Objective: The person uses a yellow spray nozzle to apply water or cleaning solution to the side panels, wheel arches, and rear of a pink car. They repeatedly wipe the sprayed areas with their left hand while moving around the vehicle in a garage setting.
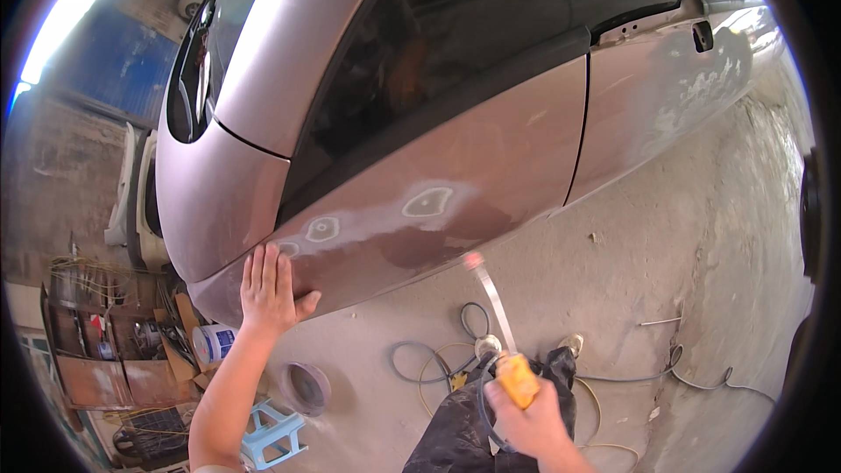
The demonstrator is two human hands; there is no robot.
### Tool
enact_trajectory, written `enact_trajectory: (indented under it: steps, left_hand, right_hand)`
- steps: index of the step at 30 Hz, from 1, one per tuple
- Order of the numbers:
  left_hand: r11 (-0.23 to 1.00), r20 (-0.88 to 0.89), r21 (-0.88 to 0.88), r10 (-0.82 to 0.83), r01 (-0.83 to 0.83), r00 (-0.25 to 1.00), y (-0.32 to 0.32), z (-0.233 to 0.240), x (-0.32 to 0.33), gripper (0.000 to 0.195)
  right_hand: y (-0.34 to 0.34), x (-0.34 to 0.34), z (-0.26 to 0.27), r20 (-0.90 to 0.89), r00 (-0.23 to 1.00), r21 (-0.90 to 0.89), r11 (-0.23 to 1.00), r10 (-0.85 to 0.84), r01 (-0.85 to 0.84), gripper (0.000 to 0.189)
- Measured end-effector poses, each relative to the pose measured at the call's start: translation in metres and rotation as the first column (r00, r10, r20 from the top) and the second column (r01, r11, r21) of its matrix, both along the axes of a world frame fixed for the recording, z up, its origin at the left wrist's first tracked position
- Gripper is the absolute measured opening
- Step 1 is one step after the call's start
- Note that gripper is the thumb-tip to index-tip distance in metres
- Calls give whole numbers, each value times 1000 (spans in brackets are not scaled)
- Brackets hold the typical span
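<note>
My left hand [268,292] rests flat, fingers spread a little, on the lower front part of a mauve car door panel [519,144]. Just beyond its fingertips are sanded patches with pale rings [322,228]; a larger one [427,202] lies farther right. My right hand [532,417] is closed around the yellow handle of a tool [518,380] with a long, thin metallic strip or shaft and a reddish tip, which points towards the door's lower edge. A dark hose or cable hangs beside that hand. The tool's exact kind cannot be told.
Hoses [420,362] loop over the concrete floor around my feet. A light blue plastic stool [274,437], a round tub [306,389] and a white bucket [213,343] stand at lower left, beside a rusty metal cart [92,381] with tools. Another panel [683,89] has grey filler patches.
</note>
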State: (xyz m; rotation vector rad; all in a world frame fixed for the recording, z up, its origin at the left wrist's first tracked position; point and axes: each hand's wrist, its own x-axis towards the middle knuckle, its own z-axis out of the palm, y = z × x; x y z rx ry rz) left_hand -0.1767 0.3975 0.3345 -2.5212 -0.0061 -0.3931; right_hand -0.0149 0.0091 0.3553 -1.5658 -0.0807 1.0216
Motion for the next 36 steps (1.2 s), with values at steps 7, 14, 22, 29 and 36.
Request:
enact_trajectory:
  steps: [7, 14, 22, 29, 36]
  left_hand:
    - [989, 56, 62, -138, 135, 989, -34, -9, 61, 82]
    - [976, 51, -83, -197, 200, 979, -100, 23, 181, 70]
    - [974, 30, -67, -216, 217, 976, -175, 36, 298, 74]
    - [987, 74, -20, -161, 163, 984, -207, 36, 355, 84]
    - [988, 76, -1, -155, 155, 985, -224, 34, 383, 84]
  right_hand:
    - [-1, 9, 7, 20, 999, -68, 997, 43, -42, 19]
    - [-15, 27, 4, -23, 997, -94, 993, 73, -75, 20]
    - [-67, 107, 17, -88, 996, -48, 999, 7, -12, 23]
    - [-112, 177, 12, 72, 992, 79, 992, -106, 100, 26]
    - [-145, 258, 18, 15, 997, 68, 995, 74, -75, 24]
